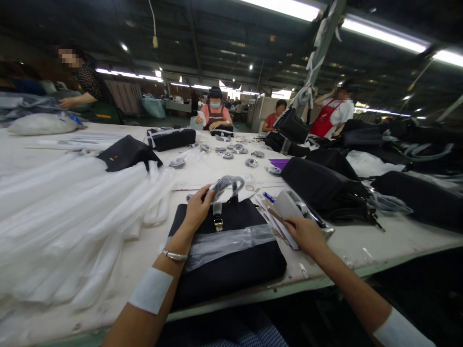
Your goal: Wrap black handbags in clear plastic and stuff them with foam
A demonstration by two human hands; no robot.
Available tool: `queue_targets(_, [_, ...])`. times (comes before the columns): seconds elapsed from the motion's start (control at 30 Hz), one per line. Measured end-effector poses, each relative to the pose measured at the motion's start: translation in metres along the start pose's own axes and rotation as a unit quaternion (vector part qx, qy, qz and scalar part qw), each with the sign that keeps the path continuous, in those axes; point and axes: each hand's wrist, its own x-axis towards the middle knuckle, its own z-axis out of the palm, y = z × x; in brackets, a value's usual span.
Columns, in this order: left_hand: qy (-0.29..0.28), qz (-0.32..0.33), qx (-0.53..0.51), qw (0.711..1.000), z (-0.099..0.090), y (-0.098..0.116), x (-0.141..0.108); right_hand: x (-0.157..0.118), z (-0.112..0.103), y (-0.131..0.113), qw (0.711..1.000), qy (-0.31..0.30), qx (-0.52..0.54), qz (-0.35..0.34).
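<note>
A black handbag (235, 267) lies flat before me at the table edge, with a plastic band across its front and a gold buckle (218, 225) on its strap. My left hand (198, 208) is closed round the bag's handle (229, 183), which is wrapped in clear plastic. To the bag's right, my right hand (306, 234) pinches the end of a brown card strip (277, 215) over a small pile of paper strips. Just behind that hand stands a grey tape dispenser (287, 203), with a blue pen (268, 197) beside it.
White foam sheets (83, 217) cover the table's left side, with a black bag (126, 153) on them. Coiled straps (237, 148) lie scattered beyond my bag. More black bags (325, 188) are heaped at right around a post (318, 53). Several people work around the table.
</note>
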Motion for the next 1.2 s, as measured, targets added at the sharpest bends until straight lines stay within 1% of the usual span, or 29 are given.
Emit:
queue_targets(0.07, [0.001,-0.008,-0.015,1.0,0.0,-0.001,0.0,0.004,-0.01,-0.013,0.996,0.031,0.073,0.026])
queue_targets(0.13, [0.001,-0.02,-0.043,0.999,0.0,-0.002,0.001,0.011,-0.018,-0.034,0.978,0.031,0.201,0.034])
queue_targets(0.2, [0.002,-0.033,-0.08,0.996,0.0,-0.002,0.001,0.02,-0.02,-0.061,0.941,-0.011,0.337,0.024])
queue_targets(0.27, [0.003,-0.047,-0.119,0.992,-0.001,-0.002,0.002,0.03,-0.015,-0.091,0.899,-0.068,0.432,0.007])
queue_targets(0.3, [0.003,-0.055,-0.139,0.989,-0.001,-0.002,0.002,0.036,-0.011,-0.105,0.884,-0.088,0.46,0.0])
queue_targets(0.37, [0.002,-0.069,-0.176,0.982,-0.002,-0.002,0.002,0.047,0.0,-0.13,0.869,-0.096,0.484,-0.007])
queue_targets(0.43, [0.003,-0.075,-0.199,0.977,-0.003,-0.003,0.002,0.058,0.013,-0.149,0.859,-0.079,0.506,-0.007])
queue_targets(0.5, [0.002,-0.071,-0.202,0.977,-0.003,-0.003,0.001,0.069,0.023,-0.162,0.844,-0.061,0.533,-0.006])
queue_targets(0.63, [-0.001,-0.055,-0.164,0.985,-0.001,-0.004,0.0,0.088,0.035,-0.179,0.815,-0.04,0.578,-0.006])
queue_targets(0.7, [-0.004,-0.038,-0.139,0.99,-0.001,-0.003,0.0,0.094,0.039,-0.187,0.791,-0.04,0.611,0.004])
queue_targets(0.77, [-0.006,-0.022,-0.123,0.992,-0.001,-0.002,0.0,0.096,0.044,-0.192,0.758,-0.053,0.65,0.018])
queue_targets(0.87, [-0.01,-0.014,-0.102,0.995,-0.001,-0.002,0.0,0.094,0.05,-0.195,0.697,-0.093,0.711,0.032])
queue_targets(0.93, [-0.011,-0.011,-0.076,0.997,-0.001,-0.002,0.0,0.09,0.051,-0.194,0.657,-0.117,0.744,0.03])
queue_targets(1.0, [-0.007,-0.008,-0.048,0.999,0.001,-0.002,-0.001,0.086,0.049,-0.191,0.624,-0.134,0.769,0.022])
queue_targets(1.07, [-0.003,-0.004,-0.03,1.0,0.002,-0.001,-0.002,0.084,0.048,-0.19,0.59,-0.146,0.793,0.029])
queue_targets(1.13, [-0.009,0.01,-0.021,1.0,0.004,-0.001,-0.004,0.082,0.049,-0.191,0.565,-0.145,0.81,0.055])
queue_targets(1.2, [-0.019,0.025,-0.019,0.999,0.006,-0.001,-0.004,0.082,0.051,-0.192,0.556,-0.134,0.816,0.082])
